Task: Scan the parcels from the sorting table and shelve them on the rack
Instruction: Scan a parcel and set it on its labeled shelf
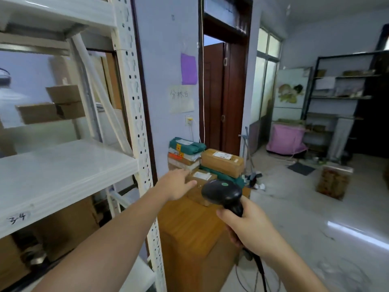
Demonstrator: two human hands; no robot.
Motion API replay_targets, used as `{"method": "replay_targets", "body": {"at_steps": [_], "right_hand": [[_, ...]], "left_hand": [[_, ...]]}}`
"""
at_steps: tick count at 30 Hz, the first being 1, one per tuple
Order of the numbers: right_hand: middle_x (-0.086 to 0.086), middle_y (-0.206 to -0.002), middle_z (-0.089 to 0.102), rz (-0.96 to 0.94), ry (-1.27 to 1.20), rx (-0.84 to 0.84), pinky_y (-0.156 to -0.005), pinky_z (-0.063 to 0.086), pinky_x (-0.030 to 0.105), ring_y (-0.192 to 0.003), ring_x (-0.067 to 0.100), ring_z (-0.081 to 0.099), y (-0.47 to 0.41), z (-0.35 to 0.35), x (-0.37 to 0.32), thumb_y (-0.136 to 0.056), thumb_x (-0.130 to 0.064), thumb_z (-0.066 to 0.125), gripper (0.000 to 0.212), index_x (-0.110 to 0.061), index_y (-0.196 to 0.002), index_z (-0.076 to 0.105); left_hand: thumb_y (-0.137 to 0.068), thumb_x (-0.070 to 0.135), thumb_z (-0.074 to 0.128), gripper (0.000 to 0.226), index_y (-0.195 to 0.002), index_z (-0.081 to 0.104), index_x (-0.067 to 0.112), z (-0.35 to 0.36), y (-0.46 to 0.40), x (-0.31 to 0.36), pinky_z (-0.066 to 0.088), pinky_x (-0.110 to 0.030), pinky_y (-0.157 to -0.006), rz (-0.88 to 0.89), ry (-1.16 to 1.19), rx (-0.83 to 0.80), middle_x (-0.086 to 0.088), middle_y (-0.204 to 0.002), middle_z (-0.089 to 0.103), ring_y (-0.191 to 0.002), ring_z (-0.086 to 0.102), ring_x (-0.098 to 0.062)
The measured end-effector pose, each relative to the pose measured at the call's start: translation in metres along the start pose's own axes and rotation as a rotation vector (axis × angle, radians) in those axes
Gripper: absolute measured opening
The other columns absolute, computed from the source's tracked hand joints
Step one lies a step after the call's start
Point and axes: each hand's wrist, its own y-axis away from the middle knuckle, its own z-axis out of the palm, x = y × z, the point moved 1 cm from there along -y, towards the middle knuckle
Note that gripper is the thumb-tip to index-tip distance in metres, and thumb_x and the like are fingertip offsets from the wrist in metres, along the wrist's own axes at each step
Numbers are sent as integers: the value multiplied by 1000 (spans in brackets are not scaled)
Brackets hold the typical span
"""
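Note:
A wooden sorting table (189, 224) stands against the wall with a pile of parcels at its far end. A green bag parcel (187, 145) tops a stack on the left, a brown carton (223, 162) lies on the right, and a small labelled box (202, 177) sits in front. My left hand (176, 184) reaches over the table, fingers apart, at the small box's left edge. My right hand (250, 226) grips a black barcode scanner (223, 191) whose head points at the parcels. The white rack (134, 127) stands to the left, its shelf marked 3-4 (63, 165) bare.
Cardboard boxes (52, 106) lie on a rack shelf further back and under the shelf marked 3-4. The scanner's cable (261, 270) hangs down by the table. An open brown door (223, 95) is behind the parcels. A box (333, 180) and a pink-covered object (286, 140) stand on the floor at right.

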Motion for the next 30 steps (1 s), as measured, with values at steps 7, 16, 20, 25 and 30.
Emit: {"method": "replay_targets", "body": {"at_steps": [7,16,20,25,30], "right_hand": [[-5,-58,60,48,31,48,-51,48,30,-50,11,57,-78,-22,27,-89,-30,66,8,-25,-92,61],[-3,-55,60,86,38,66,-50,47,31,-46,11,56,-177,-50,71,-89,-26,63,4,-24,-89,60],[-5,-52,57,99,10,41,-47,45,28,-44,11,54,-229,-70,93,-89,-26,64,5,-24,-90,60],[-2,-60,62,73,86,-2,-47,48,25,-47,9,59,-300,-100,112,-91,-27,64,4,-27,-93,61],[-1,-56,62,36,99,-89,-51,50,29,-47,11,60,-367,-120,122,-91,-31,65,7,-28,-88,59]], "left_hand": [[-105,58,50,64,-160,42,27,35,-98,-12,43,-45,-119,-17,22,-31,-2,-163,47,-147,47,-23],[-106,57,49,64,-160,42,24,84,-211,-21,45,-44,-117,-69,34,-105,-4,-164,46,-146,49,-26],[-107,56,48,62,-160,42,25,104,-260,-23,44,-42,-115,-109,49,-113,-3,-163,47,-145,49,-26],[-107,55,49,58,-156,48,25,123,-320,-29,49,-44,-113,-247,115,-103,-4,-157,55,-139,56,-26],[-108,52,49,58,-157,47,21,131,-364,-44,45,-43,-115,-327,139,-92,-6,-157,53,-140,54,-27]]}}
